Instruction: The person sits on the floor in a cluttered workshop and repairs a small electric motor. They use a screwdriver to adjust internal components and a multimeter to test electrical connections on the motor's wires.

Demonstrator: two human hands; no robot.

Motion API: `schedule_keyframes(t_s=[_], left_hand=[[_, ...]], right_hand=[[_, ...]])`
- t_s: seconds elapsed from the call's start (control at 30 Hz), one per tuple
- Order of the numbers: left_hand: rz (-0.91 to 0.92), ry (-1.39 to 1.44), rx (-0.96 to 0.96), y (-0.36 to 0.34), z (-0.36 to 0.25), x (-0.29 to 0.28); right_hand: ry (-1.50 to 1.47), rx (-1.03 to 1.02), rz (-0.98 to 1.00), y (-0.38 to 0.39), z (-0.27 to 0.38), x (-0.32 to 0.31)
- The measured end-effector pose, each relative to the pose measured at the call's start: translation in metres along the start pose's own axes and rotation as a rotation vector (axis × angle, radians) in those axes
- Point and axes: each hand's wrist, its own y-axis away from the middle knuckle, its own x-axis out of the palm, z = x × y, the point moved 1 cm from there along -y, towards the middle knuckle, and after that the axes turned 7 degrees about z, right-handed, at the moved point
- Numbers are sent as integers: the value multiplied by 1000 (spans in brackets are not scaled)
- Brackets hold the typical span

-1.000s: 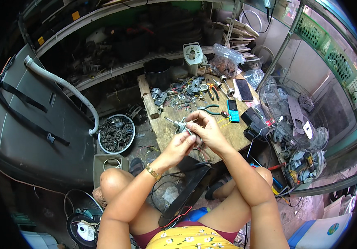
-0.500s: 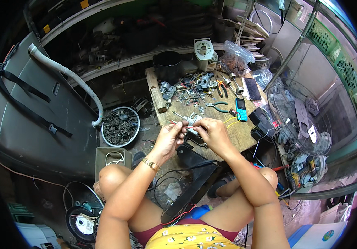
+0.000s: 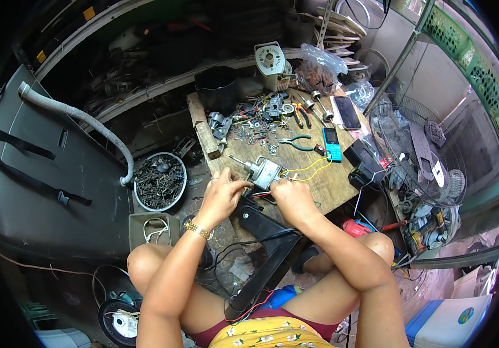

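A silver electric motor with a shaft pointing up-left lies at the near edge of the wooden table. Fingers bent and pressed together, my left hand is at the motor's near left corner; what they pinch is hidden. At its near right corner, my right hand has curled fingers, their tips out of sight. A short bit of red wire shows between the hands. Yellow wires run from the motor toward a small dark part beside a blue keypad phone. A black bracket-like stand leans between my legs.
Green-handled pliers, orange-handled pliers and scattered screws and metal parts lie farther back. A black bucket stands behind them. To the left is a basin of dark scraps; fan guards are on the right.
My hands have come down and apart from a thin red wire pinched between them. The motor, mostly covered before, is now in plain sight. The whole view has shifted slightly.
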Motion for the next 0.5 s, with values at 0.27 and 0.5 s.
schedule_keyframes(t_s=[0.27, 0.5], left_hand=[[130, -152, 5, 2, -7, 5], [168, -275, 72, 8, -7, 6]], right_hand=[[-99, -24, 147, 1, -3, -8], [-92, -3, 120, -2, -4, -3]])
